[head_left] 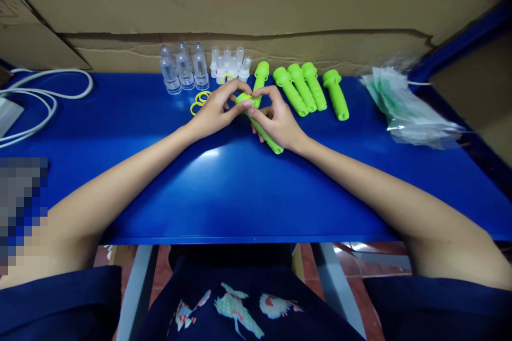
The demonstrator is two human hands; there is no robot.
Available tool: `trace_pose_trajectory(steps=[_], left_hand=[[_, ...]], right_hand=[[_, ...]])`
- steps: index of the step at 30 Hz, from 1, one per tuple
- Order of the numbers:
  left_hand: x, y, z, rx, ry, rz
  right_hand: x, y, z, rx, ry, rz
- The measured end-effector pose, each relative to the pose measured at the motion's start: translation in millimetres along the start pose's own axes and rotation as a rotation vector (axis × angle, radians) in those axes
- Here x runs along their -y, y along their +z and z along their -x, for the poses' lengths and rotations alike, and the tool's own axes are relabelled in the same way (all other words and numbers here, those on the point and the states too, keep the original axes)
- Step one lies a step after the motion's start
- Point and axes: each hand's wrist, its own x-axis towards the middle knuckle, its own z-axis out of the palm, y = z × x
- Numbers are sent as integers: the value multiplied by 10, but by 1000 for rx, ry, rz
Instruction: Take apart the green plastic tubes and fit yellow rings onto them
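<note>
A lime-green plastic handle point(269, 140) lies slanted between both hands near the middle of the blue table point(224, 186). My right hand point(280, 119) is wrapped round its shaft. My left hand point(216, 109) pinches at its upper end, fingertips pressed together on the green head, where a thin yellow ring seems to sit. Loose yellow rings point(200, 101) lie just left of my left hand. Behind my hands stands another green handle point(261, 78).
Several more green handles point(310, 90) lie in a row at the back right. Clear plastic caps point(184, 69) and smaller white-tipped ones point(232, 63) stand at the back. A stack of plastic bags point(404, 109) lies far right, a white cable point(44, 101) far left. Cardboard walls the back.
</note>
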Motion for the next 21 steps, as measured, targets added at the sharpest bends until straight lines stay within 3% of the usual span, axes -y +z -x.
trace_pose_trajectory(steps=[21], left_hand=[[73, -70, -40, 49, -42, 219]], right_hand=[[53, 5, 18, 5, 23, -30]])
